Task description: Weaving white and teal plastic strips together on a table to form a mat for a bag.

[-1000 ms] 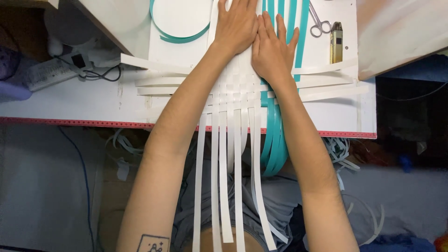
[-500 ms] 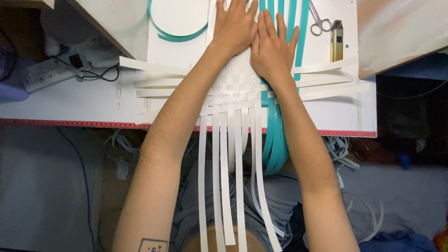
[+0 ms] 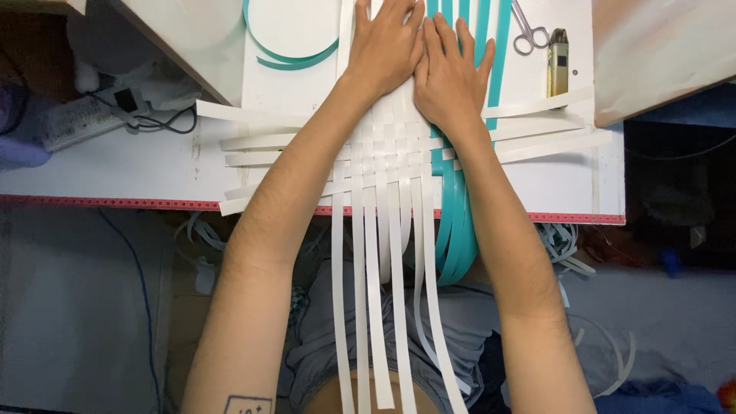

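Observation:
A mat of woven white strips [image 3: 387, 157] lies on the white table [image 3: 115, 172], with teal strips [image 3: 452, 207] woven along its right side. My left hand [image 3: 387, 46] lies flat on the far part of the weave, fingers spread. Right beside it, touching, my right hand [image 3: 448, 73] presses flat where white meets teal. Neither hand holds anything. Long white strip ends [image 3: 379, 307] hang over the near table edge toward my lap. Horizontal white strips [image 3: 261, 142] stick out left and right.
Small scissors [image 3: 527, 31] and a slim olive-and-black device [image 3: 558, 50] lie at the far right. A coil of teal strip [image 3: 291, 54] lies far left of my hands. A power strip with cables [image 3: 84, 115] sits at the left. Loose strip scraps [image 3: 571, 253] litter the floor.
Both hands stay flat on the weave; the view has shifted slightly, otherwise nothing has visibly moved.

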